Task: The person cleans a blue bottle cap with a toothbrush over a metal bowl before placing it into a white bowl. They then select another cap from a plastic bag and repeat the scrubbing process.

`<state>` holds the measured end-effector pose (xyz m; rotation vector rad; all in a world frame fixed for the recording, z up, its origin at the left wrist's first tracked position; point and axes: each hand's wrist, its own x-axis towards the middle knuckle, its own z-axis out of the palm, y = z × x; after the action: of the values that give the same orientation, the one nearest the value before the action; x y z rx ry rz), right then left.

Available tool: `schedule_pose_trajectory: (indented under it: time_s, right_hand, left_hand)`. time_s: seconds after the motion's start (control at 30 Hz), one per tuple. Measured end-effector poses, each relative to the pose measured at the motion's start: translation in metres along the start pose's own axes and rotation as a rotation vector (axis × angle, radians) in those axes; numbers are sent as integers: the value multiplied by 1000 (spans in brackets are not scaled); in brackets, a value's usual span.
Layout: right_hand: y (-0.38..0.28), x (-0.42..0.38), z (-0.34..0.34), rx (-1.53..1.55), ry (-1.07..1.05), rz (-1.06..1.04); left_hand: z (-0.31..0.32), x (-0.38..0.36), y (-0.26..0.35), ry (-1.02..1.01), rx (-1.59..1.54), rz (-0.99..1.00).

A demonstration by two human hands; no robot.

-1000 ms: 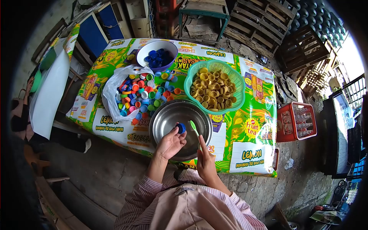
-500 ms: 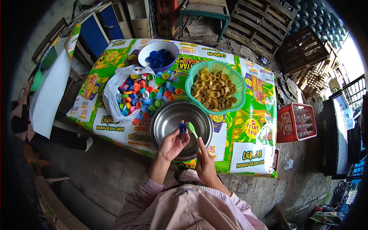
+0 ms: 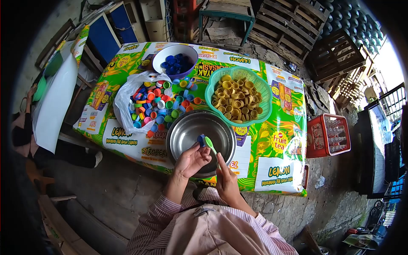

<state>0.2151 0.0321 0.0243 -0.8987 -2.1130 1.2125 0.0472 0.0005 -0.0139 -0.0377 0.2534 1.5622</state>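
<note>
Over the steel bowl (image 3: 182, 127), my left hand (image 3: 192, 162) pinches a dark blue bottle cap (image 3: 201, 139) between its fingertips. My right hand (image 3: 228, 180) grips a slim tool with a rounded light-green end (image 3: 208, 143). That green end is against or just beside the cap; whether it goes inside I cannot make out. Left of the bowl, a white plastic bag (image 3: 122, 102) spills bottle caps of many colours (image 3: 161, 104). Farther back, a white-and-purple bowl (image 3: 190, 52) contains blue caps (image 3: 176, 64). A mint-green basket (image 3: 266, 95) to the right holds yellowish caps (image 3: 236, 100).
A bright printed sheet covers the table (image 3: 278, 140). Another person's leg (image 3: 76, 157) shows at the left beside a white sheet (image 3: 55, 106). To the right stands a red crate (image 3: 327, 136); wooden pallets (image 3: 287, 25) lean behind the table.
The light-green tool end has moved down and left, from beside the blue cap to up against it. My left fingers have curled more, and the cap has turned slightly.
</note>
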Motion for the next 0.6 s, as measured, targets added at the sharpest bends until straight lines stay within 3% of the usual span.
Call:
schedule_pose_trajectory:
  time_s: [0.1,0.23,0.3,0.33,0.43,0.5,0.53,0.6]
  right_hand:
    - [3,3,1,50,-12,79]
    - [3,3,1,-13,63,-120]
    - [1,6,-1,-60,-31,53]
    - [3,6,0,-71,8,13]
    - [-1,5,-2,-55,21,-92]
    - [6,7,-1,-67,-1,-12]
    - [8,9,-1,-79,-25,68]
    - [7,8,-1,-50,4,26]
  left_hand:
    - [-3,-1,-2,113,-58,21]
    - [0,0,-1,66,-41,42]
    - [9,1,-3,204,104,107]
    - [6,1,-2,203,104,108]
    - [-4,1,2,80,72,22]
    - [-7,2,5,-73,10,-50]
    - [-9,3,6,-75,10,-51]
    - [-11,5,9,-66,47,-39]
